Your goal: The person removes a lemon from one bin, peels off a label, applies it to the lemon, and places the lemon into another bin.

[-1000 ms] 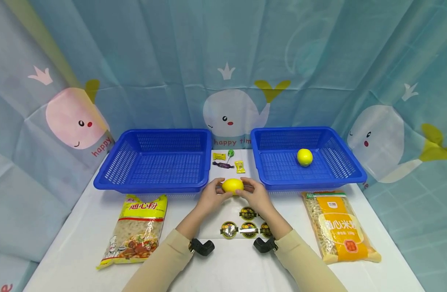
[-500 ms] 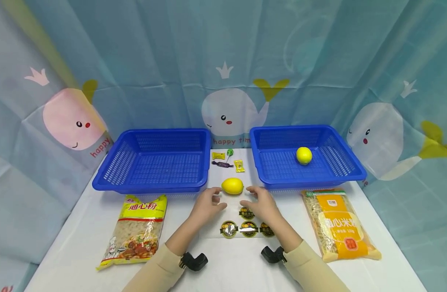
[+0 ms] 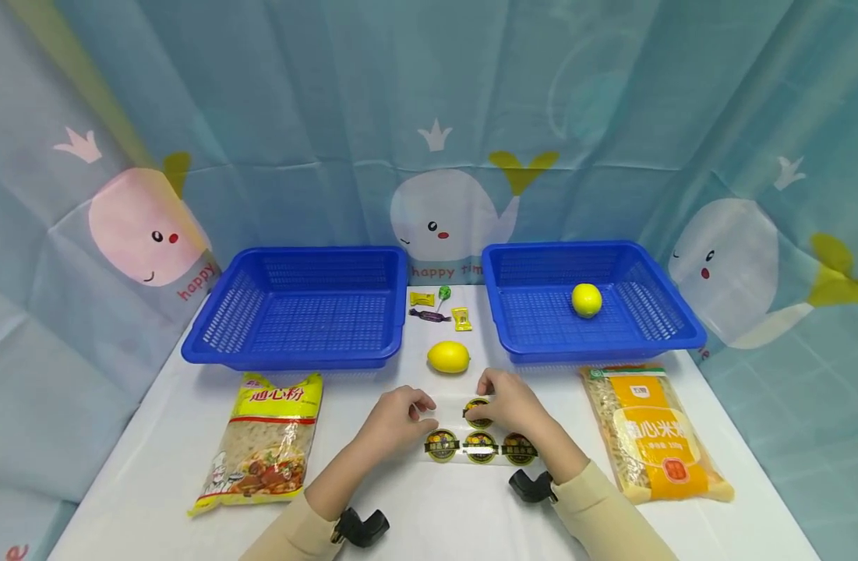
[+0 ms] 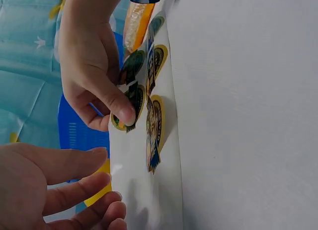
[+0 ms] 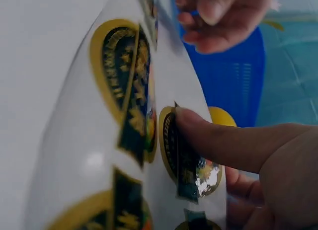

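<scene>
My right hand (image 3: 516,407) pinches the upper edge of a clear sheet of round black-and-gold stickers (image 3: 480,447). Its thumb (image 5: 198,133) lies on one sticker, with the other fingers partly hidden behind the sheet. The sheet bends upward toward that hand in the right wrist view. To the left of the stickers, my left hand (image 3: 395,422) holds nothing; its thumb and fingers (image 4: 74,192) are spread apart. A yellow lemon (image 3: 448,357) lies on the white table just beyond the sheet, between and ahead of both hands.
Two blue baskets stand at the back; the left basket (image 3: 295,364) is bare inside, the right basket (image 3: 611,348) holds a lemon (image 3: 586,300). Between them lie several wrapped candies (image 3: 430,315) and a green lollipop (image 3: 444,293). Pasta bags flank the hands, left bag (image 3: 263,440) and right bag (image 3: 656,436).
Both hands have let go of the lemon and drawn back toward the person. The right hand has taken hold of the sticker sheet's edge, and the sheet has shifted slightly.
</scene>
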`<state>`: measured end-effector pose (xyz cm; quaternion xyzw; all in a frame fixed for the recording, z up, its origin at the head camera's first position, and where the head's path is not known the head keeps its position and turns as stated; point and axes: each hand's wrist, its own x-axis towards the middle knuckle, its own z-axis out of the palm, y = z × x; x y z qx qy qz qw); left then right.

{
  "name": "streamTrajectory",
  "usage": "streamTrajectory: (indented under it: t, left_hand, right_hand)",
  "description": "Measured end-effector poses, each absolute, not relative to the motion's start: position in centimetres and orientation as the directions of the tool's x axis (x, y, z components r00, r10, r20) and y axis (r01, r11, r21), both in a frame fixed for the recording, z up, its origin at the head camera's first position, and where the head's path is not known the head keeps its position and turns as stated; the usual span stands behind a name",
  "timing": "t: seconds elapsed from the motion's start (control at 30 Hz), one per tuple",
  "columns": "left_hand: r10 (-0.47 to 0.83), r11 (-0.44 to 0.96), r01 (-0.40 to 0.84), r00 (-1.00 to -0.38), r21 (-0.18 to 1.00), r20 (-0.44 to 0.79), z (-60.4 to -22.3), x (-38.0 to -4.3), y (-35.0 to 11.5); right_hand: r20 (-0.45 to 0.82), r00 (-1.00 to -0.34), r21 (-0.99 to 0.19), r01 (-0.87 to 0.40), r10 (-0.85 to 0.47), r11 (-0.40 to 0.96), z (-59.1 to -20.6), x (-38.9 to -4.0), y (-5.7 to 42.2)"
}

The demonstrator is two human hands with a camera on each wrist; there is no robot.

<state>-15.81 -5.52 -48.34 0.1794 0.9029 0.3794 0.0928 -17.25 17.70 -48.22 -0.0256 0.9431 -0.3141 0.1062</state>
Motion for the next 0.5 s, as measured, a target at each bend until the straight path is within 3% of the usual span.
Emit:
streamTrajectory:
  t: [0.3, 0.5]
  left_hand:
    - [0.484, 0.670, 0.374, -0.875, 0.641, 0.005, -47.9, -15.2, -5.7]
    - [0.477, 0.672, 0.447, -0.871, 0.590, 0.116, -48.0, -15.0, -5.7]
  right_hand:
    - [-0.219, -0.850, -0.774, -0.147, -0.479, 0.616, -47.7, -18.7, 19.6]
    - [-0.205, -0.805, -0.845, -0.141, -0.556, 0.516, -47.8, -19.3, 20.2]
